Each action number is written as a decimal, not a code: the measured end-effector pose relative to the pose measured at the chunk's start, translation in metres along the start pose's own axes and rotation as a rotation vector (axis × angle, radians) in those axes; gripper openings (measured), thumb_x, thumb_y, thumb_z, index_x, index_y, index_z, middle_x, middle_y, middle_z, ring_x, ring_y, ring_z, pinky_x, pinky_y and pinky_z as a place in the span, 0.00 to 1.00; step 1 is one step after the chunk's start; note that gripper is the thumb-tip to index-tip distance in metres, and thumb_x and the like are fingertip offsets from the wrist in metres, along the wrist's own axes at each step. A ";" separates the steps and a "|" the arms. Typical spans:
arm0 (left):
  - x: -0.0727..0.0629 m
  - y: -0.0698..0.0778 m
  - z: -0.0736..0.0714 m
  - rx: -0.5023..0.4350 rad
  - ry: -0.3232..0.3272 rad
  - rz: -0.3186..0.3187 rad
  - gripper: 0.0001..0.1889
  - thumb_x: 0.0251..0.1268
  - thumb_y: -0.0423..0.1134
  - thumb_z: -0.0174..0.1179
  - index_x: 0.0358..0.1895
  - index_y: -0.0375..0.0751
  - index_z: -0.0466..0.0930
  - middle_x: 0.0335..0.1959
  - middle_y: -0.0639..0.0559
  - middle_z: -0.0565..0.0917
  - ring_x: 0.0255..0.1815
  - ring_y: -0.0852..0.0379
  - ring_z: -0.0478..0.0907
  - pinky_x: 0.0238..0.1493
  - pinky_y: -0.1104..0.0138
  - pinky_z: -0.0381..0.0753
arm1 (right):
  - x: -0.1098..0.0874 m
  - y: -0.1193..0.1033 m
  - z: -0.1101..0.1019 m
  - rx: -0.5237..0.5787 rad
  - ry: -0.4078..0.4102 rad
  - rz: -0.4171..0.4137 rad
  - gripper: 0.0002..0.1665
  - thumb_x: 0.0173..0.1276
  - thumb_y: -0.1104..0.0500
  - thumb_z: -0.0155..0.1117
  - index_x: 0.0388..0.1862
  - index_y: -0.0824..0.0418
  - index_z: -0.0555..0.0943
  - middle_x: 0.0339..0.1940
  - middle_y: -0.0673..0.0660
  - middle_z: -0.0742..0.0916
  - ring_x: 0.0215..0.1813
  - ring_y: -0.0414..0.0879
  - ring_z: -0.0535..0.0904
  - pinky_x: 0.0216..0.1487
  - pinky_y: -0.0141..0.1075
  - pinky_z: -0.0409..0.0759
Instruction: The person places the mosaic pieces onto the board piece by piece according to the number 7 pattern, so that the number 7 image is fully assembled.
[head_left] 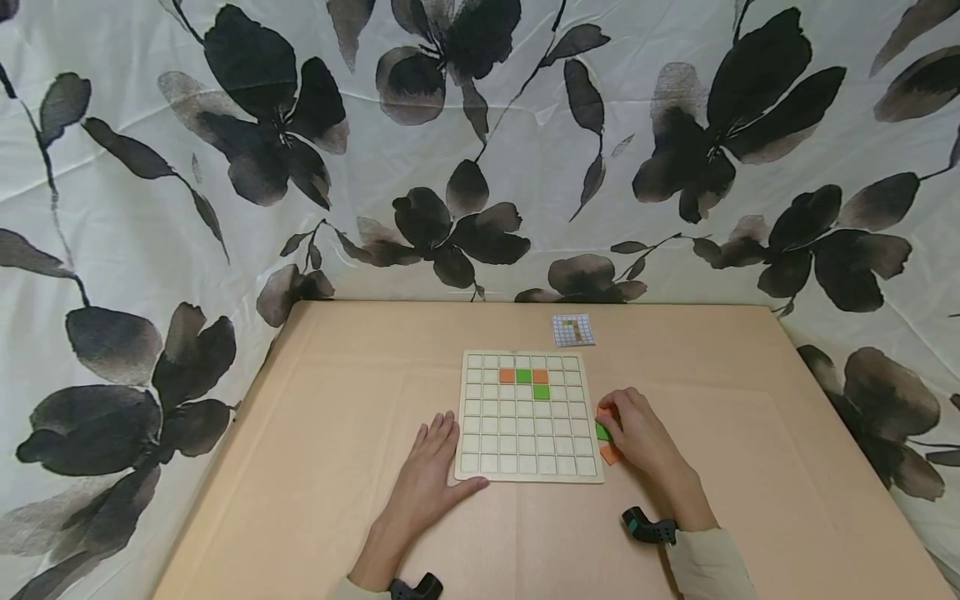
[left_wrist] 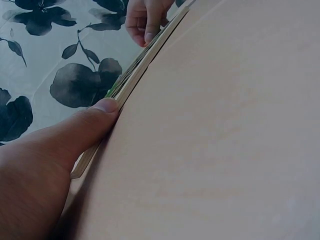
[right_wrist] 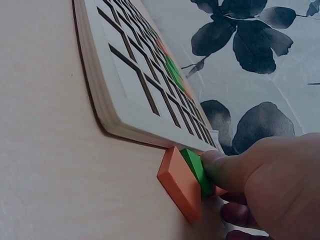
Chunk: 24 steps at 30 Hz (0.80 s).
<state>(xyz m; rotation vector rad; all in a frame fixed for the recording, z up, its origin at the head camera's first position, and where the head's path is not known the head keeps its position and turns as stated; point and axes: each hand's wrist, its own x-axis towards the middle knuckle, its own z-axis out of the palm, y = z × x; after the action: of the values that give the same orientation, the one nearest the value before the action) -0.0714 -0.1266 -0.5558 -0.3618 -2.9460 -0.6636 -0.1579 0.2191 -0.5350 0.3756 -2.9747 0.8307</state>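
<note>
orange and green tiles (head_left: pixel 523 376); cream gridded board (head_left: pixel 517 478); white cloth (head_left: pixel 112 242), black floral print.

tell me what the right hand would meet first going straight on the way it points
Past the tiles at its fingertips, the right hand would probably meet the board first, though the gap is hard to judge.

The left fingers (head_left: pixel 437 437) lie straight, pointing forward, while the right fingers (head_left: pixel 622 402) curl downward.

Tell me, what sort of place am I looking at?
Probably an indoor tabletop activity area: a wood-toned table, a floral-print cloth backdrop behind it, and a grid board holding orange and green square tiles. The wider room isn't visible.
</note>
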 end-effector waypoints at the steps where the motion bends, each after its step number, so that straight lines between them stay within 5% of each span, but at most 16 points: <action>1: 0.000 0.000 0.000 0.001 0.000 0.001 0.54 0.57 0.72 0.61 0.74 0.31 0.63 0.79 0.40 0.61 0.82 0.46 0.54 0.86 0.56 0.48 | 0.000 0.000 0.000 0.002 -0.004 0.006 0.13 0.70 0.60 0.66 0.49 0.66 0.80 0.46 0.61 0.79 0.47 0.52 0.73 0.49 0.46 0.82; 24: 0.001 -0.001 -0.001 0.003 -0.010 0.001 0.54 0.56 0.72 0.60 0.75 0.32 0.62 0.79 0.41 0.61 0.83 0.47 0.53 0.86 0.56 0.47 | 0.003 0.005 -0.003 0.030 -0.037 -0.063 0.08 0.73 0.65 0.61 0.48 0.65 0.80 0.42 0.56 0.82 0.44 0.47 0.77 0.49 0.45 0.84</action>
<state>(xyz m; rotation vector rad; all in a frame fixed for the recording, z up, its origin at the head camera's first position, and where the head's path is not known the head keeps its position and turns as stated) -0.0730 -0.1275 -0.5550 -0.3672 -2.9554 -0.6585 -0.1620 0.2237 -0.5351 0.4880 -2.9700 0.8729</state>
